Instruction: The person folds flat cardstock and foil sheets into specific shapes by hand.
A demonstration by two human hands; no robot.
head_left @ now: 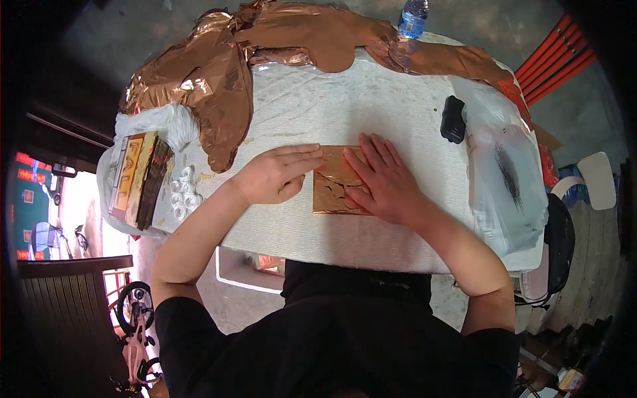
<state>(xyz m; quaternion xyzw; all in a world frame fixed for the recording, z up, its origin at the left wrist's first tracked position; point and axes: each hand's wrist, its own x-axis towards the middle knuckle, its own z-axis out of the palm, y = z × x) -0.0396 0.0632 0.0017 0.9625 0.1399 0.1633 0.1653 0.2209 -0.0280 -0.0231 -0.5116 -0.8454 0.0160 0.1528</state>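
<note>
A square, copper-gold foil packet (332, 194) lies flat on the white-covered table (298, 229) in front of me, its top surface creased. My right hand (385, 178) rests palm down across the packet's right side, fingers stretched out and slightly spread. From the left, my left hand (282, 174) reaches the packet's upper left edge with its fingers straight and close together. Its thumb is bent below them. Nothing shows inside either hand. Part of the packet is hidden under my right hand.
Crumpled copper foil sheeting (285, 30) lines the far edge, beside a water bottle (413, 18). White rolls (184, 192) and a stack of printed packets (138, 179) lie left. A black object (453, 119) and plastic bag (507, 179) lie right. A white bin (249, 270) stands below.
</note>
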